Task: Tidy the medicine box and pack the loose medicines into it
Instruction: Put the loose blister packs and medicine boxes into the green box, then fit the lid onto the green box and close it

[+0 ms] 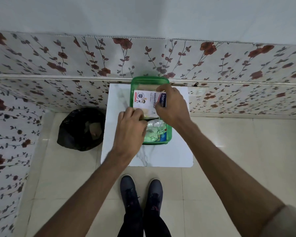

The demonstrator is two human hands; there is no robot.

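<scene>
A green plastic medicine box (149, 80) stands on a small white marble-patterned table (161, 156). A white plaster pack (143, 101) printed "WASHPROOF" lies flat over the box's middle. My right hand (172, 104) grips the pack's right edge. My left hand (131, 127) pinches its near left corner, and I cannot tell what else it touches beneath. Silver and green blister strips (152, 132) fill the near end of the box. A beige bandage roll (146, 86) lies at the far end, partly hidden by the pack.
A black bin bag (80, 129) sits open on the tiled floor left of the table. A floral-patterned wall runs behind the table and along the left. My two dark shoes (140, 190) stand on the floor just in front of the table.
</scene>
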